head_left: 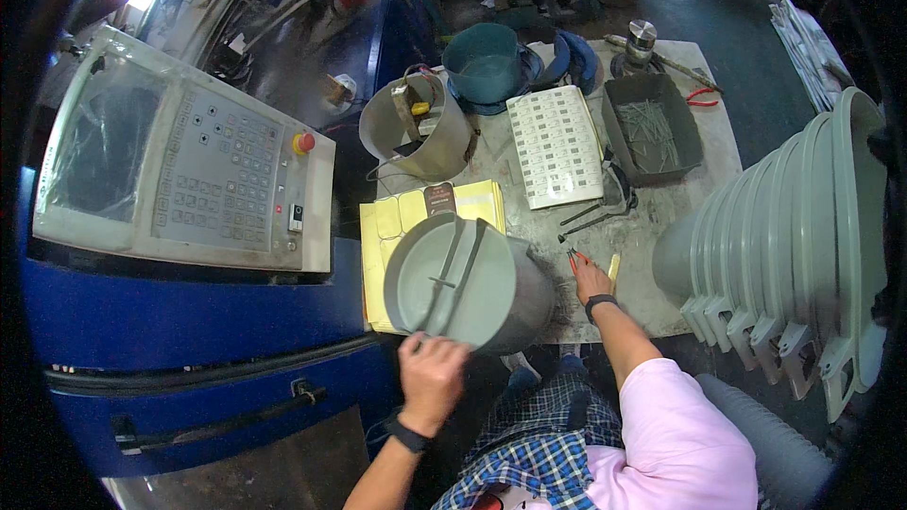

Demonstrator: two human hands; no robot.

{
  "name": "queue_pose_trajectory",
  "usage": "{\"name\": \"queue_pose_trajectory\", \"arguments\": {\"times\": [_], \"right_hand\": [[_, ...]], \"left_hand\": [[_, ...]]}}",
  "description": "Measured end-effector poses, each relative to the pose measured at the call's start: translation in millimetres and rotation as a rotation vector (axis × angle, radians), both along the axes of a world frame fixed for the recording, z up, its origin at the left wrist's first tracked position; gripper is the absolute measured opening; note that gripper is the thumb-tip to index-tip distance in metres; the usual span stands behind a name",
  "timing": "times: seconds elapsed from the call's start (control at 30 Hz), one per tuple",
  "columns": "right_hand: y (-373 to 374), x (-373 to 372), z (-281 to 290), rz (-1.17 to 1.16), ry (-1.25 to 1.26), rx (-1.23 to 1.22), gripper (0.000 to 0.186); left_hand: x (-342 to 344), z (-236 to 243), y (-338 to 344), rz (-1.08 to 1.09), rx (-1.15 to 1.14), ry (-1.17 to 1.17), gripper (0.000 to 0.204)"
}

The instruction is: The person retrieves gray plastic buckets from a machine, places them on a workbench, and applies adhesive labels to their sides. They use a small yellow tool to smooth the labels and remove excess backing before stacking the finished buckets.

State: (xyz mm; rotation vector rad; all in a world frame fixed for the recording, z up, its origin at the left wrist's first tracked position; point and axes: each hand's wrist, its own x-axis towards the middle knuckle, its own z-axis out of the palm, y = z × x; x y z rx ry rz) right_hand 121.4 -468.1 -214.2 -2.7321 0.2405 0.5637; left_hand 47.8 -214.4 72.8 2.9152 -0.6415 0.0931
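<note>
A grey plastic bucket (529,297) stands tilted toward me at the near edge of the worktable, with a two-strip grey handle (460,288) across its mouth. My left hand (435,380) is closed at the near rim, fingers curled on the handle's lower end. To the right of the bucket my right hand (592,283) reaches down to the tabletop and is closed on red-handled pliers (573,259). A yellow strip-like tool (614,268) lies against that hand's right side. Under the bucket lies a stack of yellow sheets (378,227) with a dark tag (439,199).
Nested grey buckets (746,227) stand at the right. On the worktable (661,269) sit a label sheet (557,146), a bin of nails or pins (652,132), a translucent tub of tools (416,127) and a teal tub (482,57). A control panel (222,161) rises at left.
</note>
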Motion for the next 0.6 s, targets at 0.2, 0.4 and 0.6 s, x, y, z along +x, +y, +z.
{"name": "queue_pose_trajectory", "arguments": {"times": [0.2, 0.4, 0.6], "right_hand": [[-10.9, 20.5, 26.0, -0.167, 0.232, 0.246, 0.033], [-12.5, -9.3, 105.9, -0.093, 0.010, 0.647, 0.022], [55.8, -47.1, 173.8, -0.362, 0.117, 1.616, 0.034]], "left_hand": [[-24.2, -5.7, 48.1, 0.241, 0.187, 0.216, 0.030], [-30.1, -20.4, 70.9, 0.156, -0.122, 0.198, 0.038], [-22.1, -29.4, 93.5, 0.036, -0.202, 0.243, 0.039]]}}
